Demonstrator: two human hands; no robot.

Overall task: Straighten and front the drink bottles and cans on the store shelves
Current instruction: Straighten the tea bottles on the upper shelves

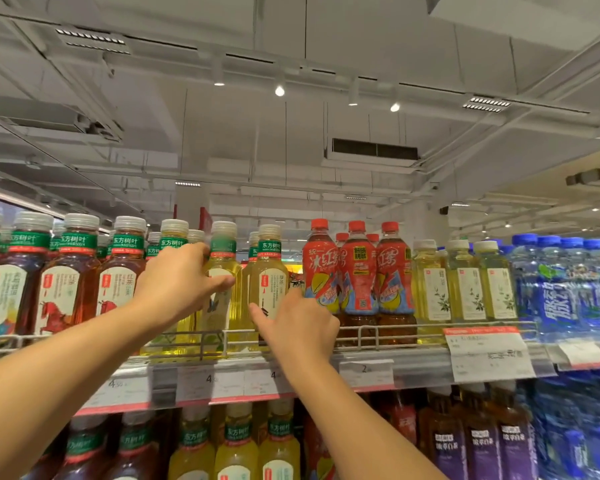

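At frame centre the left hand [181, 282] is gripping a green tea bottle [222, 271], turning its label. The right hand [300, 327] is touching its neighbour [271, 271] with loose fingers. Remaining rows are looking mostly fronted.

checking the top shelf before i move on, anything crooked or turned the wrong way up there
Yes. In the red iced tea bottles, the middle one shows its yellow-tag side rather than the main logo. The yellow-green tea bottle gripped by the left hand looks slightly tilted. Nothing spilled or damaged.
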